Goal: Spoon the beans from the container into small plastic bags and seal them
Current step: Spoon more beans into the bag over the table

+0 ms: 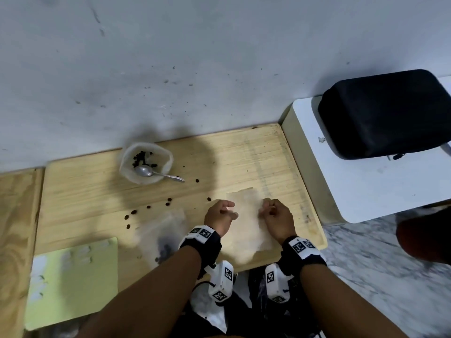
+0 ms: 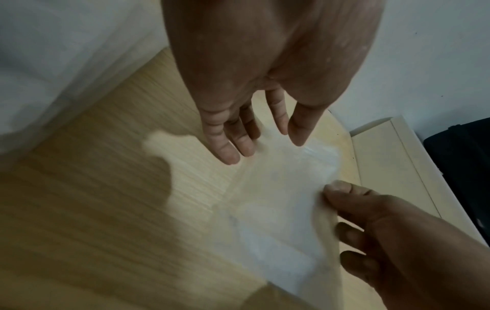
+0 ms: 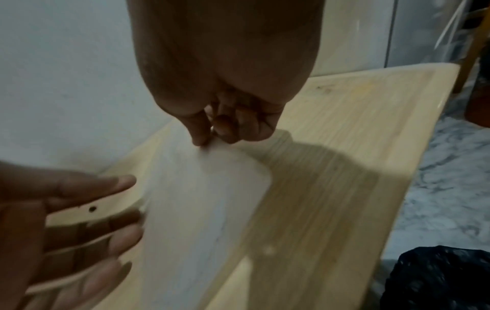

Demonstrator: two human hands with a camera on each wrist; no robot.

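Note:
An empty clear plastic bag (image 1: pixel 246 223) lies flat on the wooden table (image 1: pixel 97 191) between my hands. My right hand (image 1: pixel 274 213) pinches its right edge between thumb and forefinger, as the right wrist view shows (image 3: pixel 212 138). My left hand (image 1: pixel 223 213) has its fingers straight, their tips touching the bag's left edge (image 2: pixel 254 144). The white container (image 1: pixel 127 164) with a few dark beans (image 1: pixel 140 157) and a metal spoon (image 1: pixel 156 173) stands at the table's back. Another bag (image 1: pixel 163 237) holding beans lies left of my left wrist.
Several loose beans (image 1: pixel 134 212) are scattered on the table between the container and the bags. A green sheet (image 1: pixel 73 281) lies at the front left. A black case (image 1: pixel 385 113) sits on a white surface (image 1: pixel 366 191) to the right. A wall runs behind the table.

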